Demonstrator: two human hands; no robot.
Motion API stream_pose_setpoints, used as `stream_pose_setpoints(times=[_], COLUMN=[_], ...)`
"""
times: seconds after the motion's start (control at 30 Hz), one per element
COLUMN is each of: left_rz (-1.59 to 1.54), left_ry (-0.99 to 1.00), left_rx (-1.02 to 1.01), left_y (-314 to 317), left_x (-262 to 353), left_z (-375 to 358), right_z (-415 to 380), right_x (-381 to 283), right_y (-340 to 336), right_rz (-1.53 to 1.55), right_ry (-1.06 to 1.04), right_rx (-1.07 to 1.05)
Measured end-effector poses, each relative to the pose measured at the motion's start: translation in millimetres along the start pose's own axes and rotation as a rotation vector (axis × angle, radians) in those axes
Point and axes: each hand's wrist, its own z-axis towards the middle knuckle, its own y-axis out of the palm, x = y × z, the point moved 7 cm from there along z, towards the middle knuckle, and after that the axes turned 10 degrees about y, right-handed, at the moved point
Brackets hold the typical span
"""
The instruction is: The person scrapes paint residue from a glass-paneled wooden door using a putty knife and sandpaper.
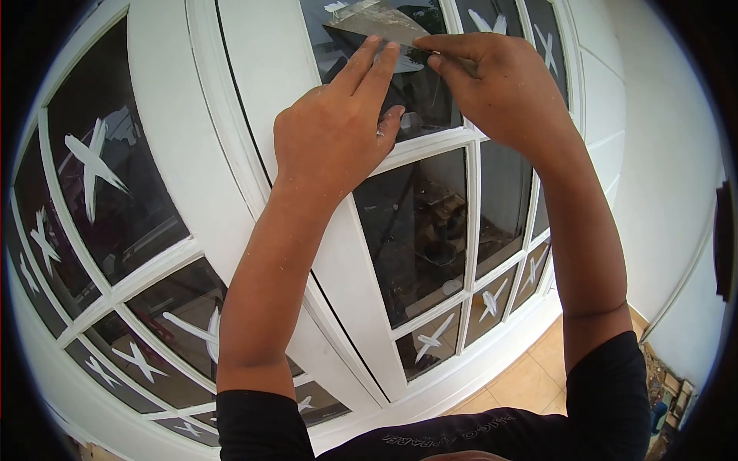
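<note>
Both hands are raised to an upper glass pane (430, 100) in a white door. My left hand (330, 127) has its fingers stretched out, with two fingertips against the pane and the thumb apart. My right hand (500, 81) pinches thumb and forefinger together at the pane; I cannot tell what small, thin thing is between them. A grey, straight-edged patch (377, 21) shows on the glass just above the left fingertips. A white paint smear (407, 66) lies on the pane between the hands.
The white door frame (323, 323) divides several panes, many bearing white painted crosses, such as this cross (96, 170) at left. Tan floor tiles (530, 376) lie below. A white wall (661, 154) stands at right, with rubble (673, 392) at its foot.
</note>
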Motion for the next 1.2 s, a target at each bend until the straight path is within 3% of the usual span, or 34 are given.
stream_pose_setpoints(times=[0.23, 0.3, 0.33, 0.4, 0.83, 0.93, 1.0, 1.03, 1.1, 1.13, 1.2], left_rz=[0.001, -0.018, -0.020, -0.006, -0.041, -0.033, -0.056, -0.057, -0.041, -0.040, -0.058], left_ry=[-0.008, -0.019, -0.019, -0.024, -0.029, -0.029, -0.042, -0.040, -0.018, -0.024, -0.035], left_rx=[0.023, 0.013, 0.014, 0.062, 0.057, 0.075, 0.044, 0.041, 0.070, 0.074, 0.060], left_y=[-3.1, -2.5, -1.8, -5.2, -5.6, -7.9, -6.2, -5.2, -5.9, -6.2, -4.9], left_x=[-2.2, -3.1, -2.3, -2.8, -4.0, -4.5, -5.0, -4.3, -1.8, -2.8, -5.2], left_z=[-2.4, -1.8, -1.5, -2.6, -3.4, -5.1, -3.8, -3.3, -4.3, -4.9, -4.5], right_z=[-4.8, -0.2, -1.2, -7.3, -3.0, -3.9, 0.5, -0.1, -1.9, -1.6, 3.5], right_x=[-19.7, -16.3, -11.3, -21.4, -4.5, -7.3, -5.5, 2.5, -8.5, -5.2, -2.1], right_y=[3.0, 0.8, 5.5, 6.1, 2.3, 0.6, 0.4, 4.7, -1.2, -1.1, 0.9], right_rz=[0.000, 0.044, 0.042, 0.008, 0.008, 0.005, -0.032, -0.031, -0.008, -0.011, -0.040], right_ry=[-0.069, 0.156, 0.158, -0.099, 0.032, -0.061, 0.267, 0.270, -0.024, -0.030, 0.268], right_rx=[0.059, -0.052, -0.052, 0.138, 0.084, 0.123, -0.088, -0.090, 0.118, 0.116, -0.101])
